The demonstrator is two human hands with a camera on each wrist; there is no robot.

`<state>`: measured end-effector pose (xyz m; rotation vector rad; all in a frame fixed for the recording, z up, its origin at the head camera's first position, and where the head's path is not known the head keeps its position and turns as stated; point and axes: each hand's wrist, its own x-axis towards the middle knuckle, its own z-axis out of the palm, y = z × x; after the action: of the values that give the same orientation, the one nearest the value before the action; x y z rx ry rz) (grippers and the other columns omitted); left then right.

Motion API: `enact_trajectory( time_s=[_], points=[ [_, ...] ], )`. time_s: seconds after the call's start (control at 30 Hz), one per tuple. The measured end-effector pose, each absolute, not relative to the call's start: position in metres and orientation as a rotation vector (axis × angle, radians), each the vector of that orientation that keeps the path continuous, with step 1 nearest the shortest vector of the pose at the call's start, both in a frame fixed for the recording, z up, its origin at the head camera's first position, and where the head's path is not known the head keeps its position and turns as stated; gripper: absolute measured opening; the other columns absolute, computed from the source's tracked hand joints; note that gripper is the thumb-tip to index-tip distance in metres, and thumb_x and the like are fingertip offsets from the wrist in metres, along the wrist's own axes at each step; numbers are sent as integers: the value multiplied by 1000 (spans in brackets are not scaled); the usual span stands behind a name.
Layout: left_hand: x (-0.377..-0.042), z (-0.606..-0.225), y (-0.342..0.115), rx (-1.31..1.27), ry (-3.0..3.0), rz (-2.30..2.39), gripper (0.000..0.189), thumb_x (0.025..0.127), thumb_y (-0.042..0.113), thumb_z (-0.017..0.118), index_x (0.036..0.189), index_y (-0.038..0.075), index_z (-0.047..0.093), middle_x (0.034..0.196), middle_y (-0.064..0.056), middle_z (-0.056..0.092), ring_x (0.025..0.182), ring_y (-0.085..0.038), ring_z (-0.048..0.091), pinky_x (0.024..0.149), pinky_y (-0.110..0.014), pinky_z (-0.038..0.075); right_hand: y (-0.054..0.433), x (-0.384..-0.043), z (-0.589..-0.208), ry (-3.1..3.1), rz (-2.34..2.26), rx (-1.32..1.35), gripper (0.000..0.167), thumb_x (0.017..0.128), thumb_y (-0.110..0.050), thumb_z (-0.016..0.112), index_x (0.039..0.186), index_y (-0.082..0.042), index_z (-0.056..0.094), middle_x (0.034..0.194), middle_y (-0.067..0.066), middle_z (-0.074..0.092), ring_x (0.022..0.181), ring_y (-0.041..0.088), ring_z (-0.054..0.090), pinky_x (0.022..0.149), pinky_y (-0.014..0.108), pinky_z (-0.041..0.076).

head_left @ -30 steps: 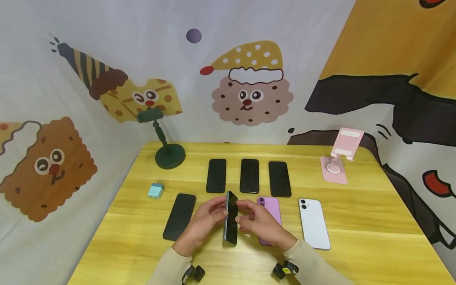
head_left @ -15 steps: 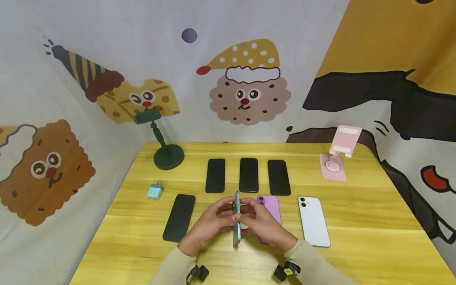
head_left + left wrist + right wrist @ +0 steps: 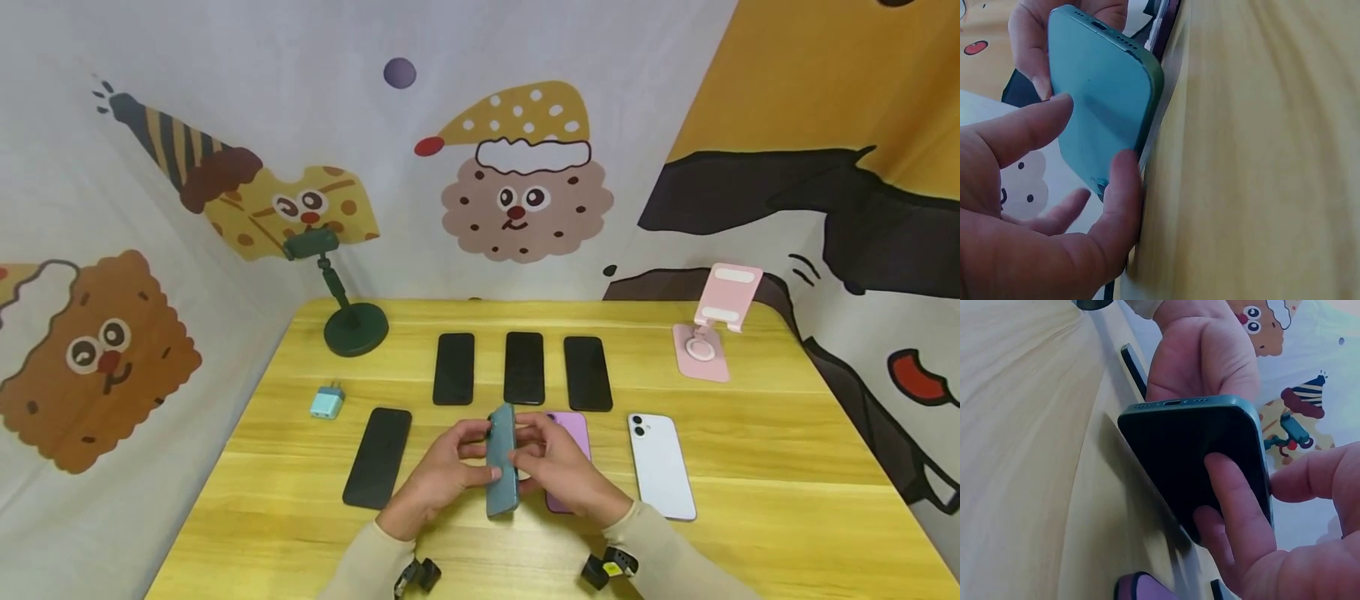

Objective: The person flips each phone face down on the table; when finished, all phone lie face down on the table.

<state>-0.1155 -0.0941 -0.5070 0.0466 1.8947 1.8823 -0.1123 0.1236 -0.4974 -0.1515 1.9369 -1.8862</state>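
A teal smartphone (image 3: pixel 502 462) is held tilted just above the table, its back facing left and its dark screen (image 3: pixel 1179 444) facing right. My left hand (image 3: pixel 442 471) grips it from the left, with the thumb (image 3: pixel 1054 115) at the teal back and a finger (image 3: pixel 1124 187) at the edge near the camera. From the other side my right hand (image 3: pixel 562 467) holds it, two fingers (image 3: pixel 1235 500) lying on the screen and the thumb at the side edge. Under the right hand lies a pink-purple phone (image 3: pixel 576 437), partly covered.
Three black phones, one in the middle (image 3: pixel 524 368), lie in a row behind. Another black phone (image 3: pixel 378 458) and a light-blue charger plug (image 3: pixel 327 402) are at left. A white phone (image 3: pixel 663 467) lies right. A green stand (image 3: pixel 356 329) and pink stand (image 3: pixel 701 354) stand at the back.
The teal phone has turned in my hands: a second ago its dark screen showed to the head camera, then its narrow edge, now its teal back. Both hands have shifted slightly right.
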Motion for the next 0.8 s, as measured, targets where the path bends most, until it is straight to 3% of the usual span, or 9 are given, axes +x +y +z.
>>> enact_trajectory(
  time_s=[0.2,0.4,0.53,0.8],
  points=[
    [-118,-506,-97,35,1964,1870,77,87,1,84,154,2,47,144,-24,55,118,-31,60,91,-32,58,125,-114,-497,1956,-1917,-125,56,98,2,61,151,5,41,142,29,57,104,25,72,71,48,66],
    [-119,-506,-103,18,1897,1910,81,90,2,81,161,13,42,143,-25,55,115,-29,67,90,-39,62,123,-115,-495,1944,-1956,-89,58,97,2,61,151,2,41,142,27,57,103,24,72,73,48,66],
    [-119,-506,-109,16,1827,1941,81,92,0,78,162,16,40,139,-26,57,105,-27,72,86,-45,64,119,-117,-496,1953,-1973,-28,58,97,3,62,151,-2,43,136,25,58,103,23,71,73,47,66],
    [-120,-508,-120,-20,1844,1936,79,95,-1,76,163,17,39,134,-25,61,96,-25,74,80,-41,65,112,-121,-503,1926,-1985,-7,65,94,6,64,153,-5,41,125,25,58,95,22,71,72,48,66]
  ],
)
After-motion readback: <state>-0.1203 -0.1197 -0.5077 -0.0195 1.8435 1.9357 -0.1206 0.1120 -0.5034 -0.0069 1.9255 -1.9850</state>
